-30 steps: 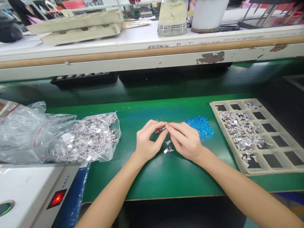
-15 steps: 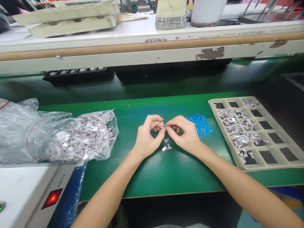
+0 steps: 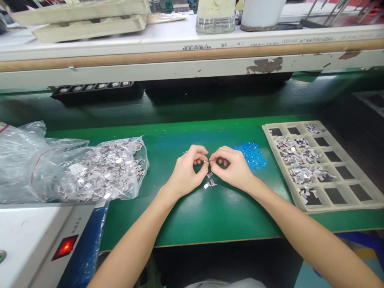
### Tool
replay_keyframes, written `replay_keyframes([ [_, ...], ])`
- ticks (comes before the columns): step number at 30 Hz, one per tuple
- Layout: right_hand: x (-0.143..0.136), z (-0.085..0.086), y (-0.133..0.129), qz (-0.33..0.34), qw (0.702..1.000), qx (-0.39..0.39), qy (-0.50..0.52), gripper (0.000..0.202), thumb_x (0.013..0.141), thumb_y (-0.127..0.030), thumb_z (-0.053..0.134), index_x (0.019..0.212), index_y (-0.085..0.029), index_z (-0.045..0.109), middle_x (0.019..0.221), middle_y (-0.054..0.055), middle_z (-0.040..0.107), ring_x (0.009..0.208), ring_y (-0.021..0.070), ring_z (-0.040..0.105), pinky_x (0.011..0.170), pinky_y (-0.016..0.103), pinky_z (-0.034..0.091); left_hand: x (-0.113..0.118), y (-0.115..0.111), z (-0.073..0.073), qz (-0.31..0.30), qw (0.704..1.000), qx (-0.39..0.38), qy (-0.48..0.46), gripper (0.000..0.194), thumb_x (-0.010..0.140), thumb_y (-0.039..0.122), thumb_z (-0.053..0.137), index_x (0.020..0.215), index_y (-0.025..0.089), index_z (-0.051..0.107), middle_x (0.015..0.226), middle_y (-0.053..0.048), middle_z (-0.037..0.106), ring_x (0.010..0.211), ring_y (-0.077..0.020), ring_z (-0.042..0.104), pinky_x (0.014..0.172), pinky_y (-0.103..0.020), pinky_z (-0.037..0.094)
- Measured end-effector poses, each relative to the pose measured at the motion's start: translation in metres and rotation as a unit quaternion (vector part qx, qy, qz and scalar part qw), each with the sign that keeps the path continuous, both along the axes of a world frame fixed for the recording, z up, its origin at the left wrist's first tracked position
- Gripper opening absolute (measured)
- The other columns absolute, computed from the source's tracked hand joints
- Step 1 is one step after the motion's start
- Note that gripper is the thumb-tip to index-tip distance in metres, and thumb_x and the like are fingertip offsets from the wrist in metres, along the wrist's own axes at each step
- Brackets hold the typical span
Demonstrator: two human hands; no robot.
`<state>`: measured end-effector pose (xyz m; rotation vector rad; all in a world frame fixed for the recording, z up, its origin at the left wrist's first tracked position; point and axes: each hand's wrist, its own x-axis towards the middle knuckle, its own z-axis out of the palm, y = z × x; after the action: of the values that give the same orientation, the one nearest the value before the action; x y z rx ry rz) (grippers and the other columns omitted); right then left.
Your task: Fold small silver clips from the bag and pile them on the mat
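Note:
My left hand [image 3: 191, 168] and my right hand [image 3: 231, 165] meet fingertip to fingertip over the green mat. Between their pinched fingers is a small metal piece [image 3: 209, 161]; which hand grips it more is too small to tell. Several loose metal pieces [image 3: 210, 183] lie on the mat just below the fingertips. Beside my right hand, a pile of blue bits [image 3: 253, 156] is spread out. A few pieces show partly behind my left hand.
On the left lies a clear bag of metal pieces [image 3: 105, 172], above a white machine [image 3: 33, 232] with a lit red switch. A compartment tray [image 3: 342, 207] of metal pieces is at the right. A shelf edge [image 3: 150, 72] crosses behind.
The blue bit seen between my fingertips no longer shows there; a thin metal piece does. My hands stay nearly in place, and the view has shifted slightly.

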<state>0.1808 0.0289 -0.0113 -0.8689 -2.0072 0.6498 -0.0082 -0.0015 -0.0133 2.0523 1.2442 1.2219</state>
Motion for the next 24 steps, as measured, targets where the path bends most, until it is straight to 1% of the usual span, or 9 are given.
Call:
replay_keyframes([
  [3,-0.0007,-0.0034,-0.0001,-0.015,1.0,-0.013,-0.002,0.01,0.083,-0.011,0.062,0.078,-0.019,0.066,0.072,-0.001,0.062,0.068,0.0138,0.054,0.063,0.028,0.042,0.0012,-0.0004,-0.0014,-0.005,1.0,0.027,0.009,0.026,0.091,0.011,0.064,0.112,0.023,0.056,0.095,-0.001,0.071,0.081,-0.0139,0.069,0.076,-0.027,0.054],
  [6,-0.0013,-0.0056,-0.001,-0.028,0.999,-0.026,-0.001,0.009,0.08,-0.011,0.062,0.078,-0.019,0.064,0.073,-0.002,0.06,0.065,0.0125,0.052,0.061,0.027,0.041,0.0024,-0.0003,-0.0016,-0.01,0.999,0.048,0.013,0.021,0.092,0.011,0.063,0.109,0.022,0.058,0.097,-0.002,0.07,0.082,-0.0141,0.068,0.076,-0.026,0.054],
  [12,-0.0008,-0.0013,-0.0023,0.002,0.999,-0.046,0.016,0.01,0.083,-0.012,0.06,0.081,-0.019,0.067,0.074,-0.001,0.063,0.064,0.012,0.052,0.061,0.026,0.042,0.0013,0.0,0.0004,0.016,1.0,0.024,-0.005,0.019,0.092,0.013,0.063,0.106,0.022,0.057,0.093,0.0,0.07,0.073,-0.0117,0.063,0.071,-0.025,0.053],
  [18,-0.002,0.0009,-0.0025,-0.004,0.997,-0.072,0.024,0.008,0.081,-0.013,0.062,0.078,-0.018,0.067,0.07,-0.002,0.062,0.062,0.0114,0.051,0.059,0.026,0.041,0.0001,0.0003,-0.001,0.014,0.999,0.03,0.002,0.018,0.091,0.012,0.063,0.105,0.022,0.057,0.09,0.0,0.069,0.071,-0.012,0.061,0.07,-0.026,0.051],
  [21,-0.0025,0.0013,-0.0023,-0.008,0.995,-0.095,0.033,0.008,0.08,-0.014,0.062,0.076,-0.018,0.068,0.068,-0.002,0.062,0.06,0.0108,0.049,0.058,0.025,0.04,-0.0002,0.0004,-0.002,0.011,0.998,0.055,0.021,0.017,0.091,0.011,0.063,0.103,0.022,0.058,0.092,0.0,0.068,0.075,-0.0128,0.061,0.071,-0.026,0.052],
  [24,-0.0025,0.0021,-0.0016,-0.016,0.991,-0.125,0.05,0.008,0.078,-0.016,0.063,0.074,-0.018,0.069,0.066,-0.002,0.062,0.059,0.0104,0.048,0.055,0.025,0.038,-0.001,0.0007,-0.0027,0.008,0.994,0.099,0.05,0.014,0.092,0.011,0.064,0.101,0.022,0.06,0.089,-0.001,0.067,0.077,-0.0147,0.061,0.073,-0.029,0.052],
])
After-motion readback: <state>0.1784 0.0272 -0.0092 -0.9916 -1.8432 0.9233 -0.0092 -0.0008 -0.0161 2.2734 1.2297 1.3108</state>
